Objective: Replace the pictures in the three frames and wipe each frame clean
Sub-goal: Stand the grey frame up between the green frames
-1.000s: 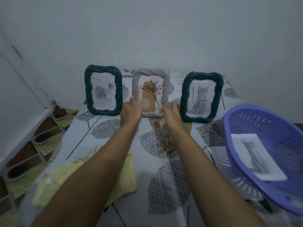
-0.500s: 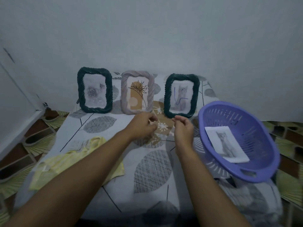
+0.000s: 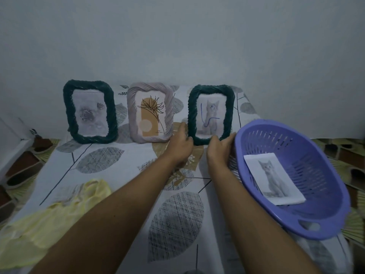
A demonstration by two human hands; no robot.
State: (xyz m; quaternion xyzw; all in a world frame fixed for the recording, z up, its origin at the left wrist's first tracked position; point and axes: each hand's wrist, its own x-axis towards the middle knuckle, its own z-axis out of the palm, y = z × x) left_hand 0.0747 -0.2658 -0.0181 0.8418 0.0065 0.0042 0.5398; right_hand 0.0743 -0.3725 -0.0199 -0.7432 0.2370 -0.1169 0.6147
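Observation:
Three frames stand against the wall on the table. The left dark green frame (image 3: pixel 68 113) shows a grey rose picture. The middle pale lilac frame (image 3: pixel 132 113) shows a line-drawn flower. The right dark green frame (image 3: pixel 230 107) shows a cat picture with a blue scribble across it. My left hand (image 3: pixel 180 144) grips that right frame at its lower left corner, thumb in front. My right hand (image 3: pixel 221 150) grips its lower right edge. A loose cat picture (image 3: pixel 274 177) lies in the purple basket (image 3: pixel 242 171). A yellow cloth (image 3: pixel 49 220) lies at the front left.
The table carries a leaf-patterned cover (image 3: pixel 122 184) and stands against a plain wall. The purple basket overhangs the table's right side, close to my right wrist. Patterned floor tiles (image 3: pixel 353 171) show beyond both table edges.
Both hands let go of the middle lilac frame, drew back over the table, then moved right and took hold of the bottom of the right green frame. The view shifted slightly.

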